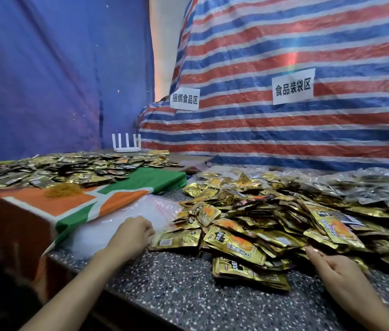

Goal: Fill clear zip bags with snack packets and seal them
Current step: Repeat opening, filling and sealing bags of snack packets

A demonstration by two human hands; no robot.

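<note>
Many gold snack packets (260, 225) lie piled on a dark speckled desk (176, 295), with a blue sheet (45, 80) and a striped sheet (284, 127) hung behind. The left hand (134, 232) rests on flat clear zip bags (117, 218), grip curled; I cannot tell if it pinches one. The bags stretch away from it, pink zip ends far. The right hand (332, 266), grip apart, touches the pile just ahead.

White router (126, 144), striped tarp (284, 130)

A blue sheet (45, 80) hangs on the left, a striped sheet (284, 44) with two white paper signs (292, 86) on the right, above a dark speckled table (176, 283)
</note>
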